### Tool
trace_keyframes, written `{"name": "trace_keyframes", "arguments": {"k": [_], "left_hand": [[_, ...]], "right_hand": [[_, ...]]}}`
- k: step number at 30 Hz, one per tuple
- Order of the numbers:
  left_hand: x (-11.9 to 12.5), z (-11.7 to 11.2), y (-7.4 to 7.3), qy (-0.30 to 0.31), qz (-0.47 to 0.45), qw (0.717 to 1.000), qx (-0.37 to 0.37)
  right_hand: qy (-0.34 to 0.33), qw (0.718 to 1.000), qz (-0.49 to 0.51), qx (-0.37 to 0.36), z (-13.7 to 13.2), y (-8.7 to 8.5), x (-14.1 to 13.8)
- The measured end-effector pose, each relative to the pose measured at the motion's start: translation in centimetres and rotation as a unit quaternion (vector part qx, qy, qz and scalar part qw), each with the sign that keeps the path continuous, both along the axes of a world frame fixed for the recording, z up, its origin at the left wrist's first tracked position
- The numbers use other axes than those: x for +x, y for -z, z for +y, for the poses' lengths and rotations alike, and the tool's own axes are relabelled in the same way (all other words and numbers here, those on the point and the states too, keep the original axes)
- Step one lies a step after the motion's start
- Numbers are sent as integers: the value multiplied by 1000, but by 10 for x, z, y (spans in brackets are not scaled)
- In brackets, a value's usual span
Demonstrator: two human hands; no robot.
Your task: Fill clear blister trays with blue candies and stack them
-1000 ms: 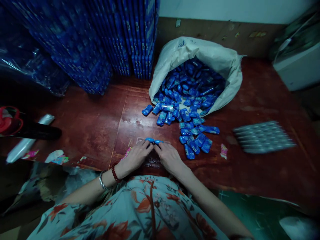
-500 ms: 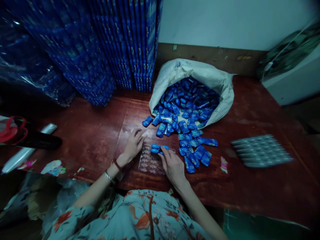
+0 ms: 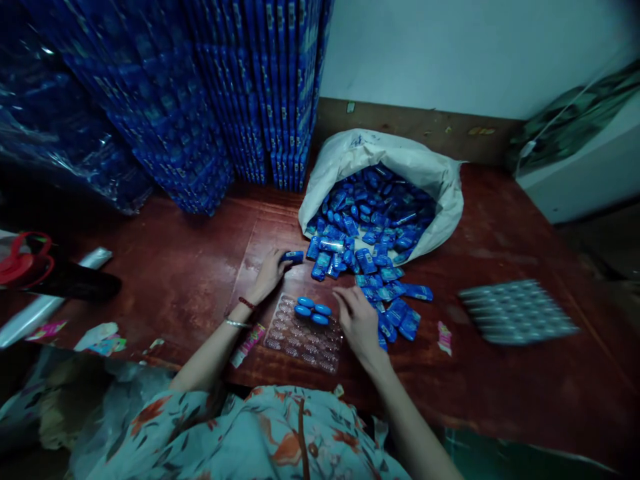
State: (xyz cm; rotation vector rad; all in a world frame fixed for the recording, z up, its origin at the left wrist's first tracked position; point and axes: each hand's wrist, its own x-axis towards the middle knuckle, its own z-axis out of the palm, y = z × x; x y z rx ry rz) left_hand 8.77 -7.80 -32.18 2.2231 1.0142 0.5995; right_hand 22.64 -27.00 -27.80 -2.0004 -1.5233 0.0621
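Observation:
My left hand (image 3: 269, 275) has its fingers closed on a small blue packet (image 3: 293, 256) just left of the loose pile. Below it lies a clear plastic blister tray (image 3: 303, 345) with rows of oval cups. Several blue oval pieces (image 3: 305, 311) sit together at the tray's far side. Beside the tray's right edge hovers my right hand (image 3: 359, 321), fingers loosely bent and apart, with nothing visible in them. Loose blue packets (image 3: 400, 313) lie right beyond this hand, spilling from a white sack (image 3: 333, 163).
Tall stacks of blue packs (image 3: 260, 100) stand at the back left. A stack of clear trays (image 3: 520, 312) lies on the right. A black bottle with a red lid (image 3: 75, 277) rests beside a plastic roll (image 3: 35, 320) at left. Pink wrapper scraps (image 3: 247, 345) lie on the table (image 3: 190, 267).
My right hand has let go of the blue oval pieces and moved right, off the tray. My left hand has moved up slightly and taken hold of a blue packet.

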Motion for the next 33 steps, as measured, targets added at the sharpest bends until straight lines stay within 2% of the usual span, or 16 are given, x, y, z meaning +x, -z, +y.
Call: {"name": "trace_keyframes", "arguments": {"k": [3,6,9,12,14,16,17,18,20,24,26,27,30,33], "left_hand": [[-33,-23,-12,-16,-70,996,-44],[-67,-52,-29,-42,-74,993,-76],[-89,-83,-43,5,-39,997,-72],[-96,-107,-45,74,-34,997,-18],[-93,-118,-40,100,-20,994,36],[-87,-123,-33,115,15,989,88],[-84,-124,-30,122,36,986,107],[-81,-124,-28,130,55,983,122],[-76,-121,-27,152,85,975,138],[-69,-112,-34,233,137,945,186],[-65,-108,-38,278,164,924,207],[-64,-106,-40,296,175,915,212],[-61,-105,-42,319,186,902,223],[-61,-108,-42,308,183,906,227]], "right_hand": [[-68,991,-99,-55,31,-3,25],[-177,951,-218,-127,68,1,30],[-238,920,-266,-162,93,7,27],[-253,920,-249,-163,98,8,30],[-220,948,-186,-135,88,4,37],[-143,985,-66,-70,68,-2,45],[-97,995,8,-30,55,-5,50],[-51,995,82,6,40,-8,53],[16,977,207,46,9,-11,56],[56,935,348,35,-45,-5,34],[51,931,361,33,-59,4,11],[45,939,339,43,-63,9,-1],[-6,975,195,110,-63,24,-25],[-98,987,47,122,-60,34,-29]]}}
